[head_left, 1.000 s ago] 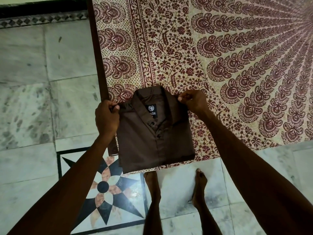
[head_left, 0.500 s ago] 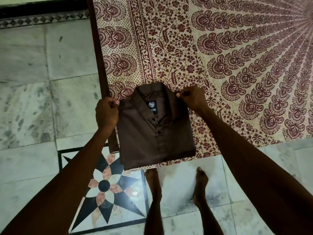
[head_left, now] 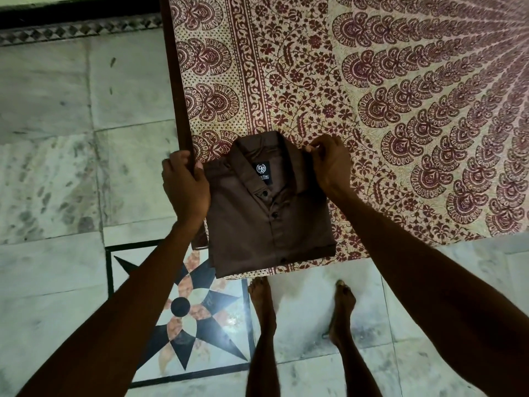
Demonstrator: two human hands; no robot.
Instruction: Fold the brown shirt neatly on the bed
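The brown shirt (head_left: 266, 216) lies folded into a compact rectangle at the near left corner of the bed (head_left: 400, 110), collar up, buttons and a black neck label showing. My left hand (head_left: 184, 186) grips the shirt's left shoulder edge with curled fingers. My right hand (head_left: 329, 161) pinches the right shoulder by the collar. The shirt's lower left corner reaches past the bed's corner.
The bed carries a cream and maroon patterned sheet, with a dark wooden frame edge (head_left: 174, 90) along its left side. Marble floor (head_left: 57, 138) lies to the left and below, with a black star inlay (head_left: 189, 308). My bare feet (head_left: 303, 308) stand at the bed's edge.
Both hands keep hold of the shirt's shoulders. The shirt and hands have shifted slightly up and away from me across the sheet.
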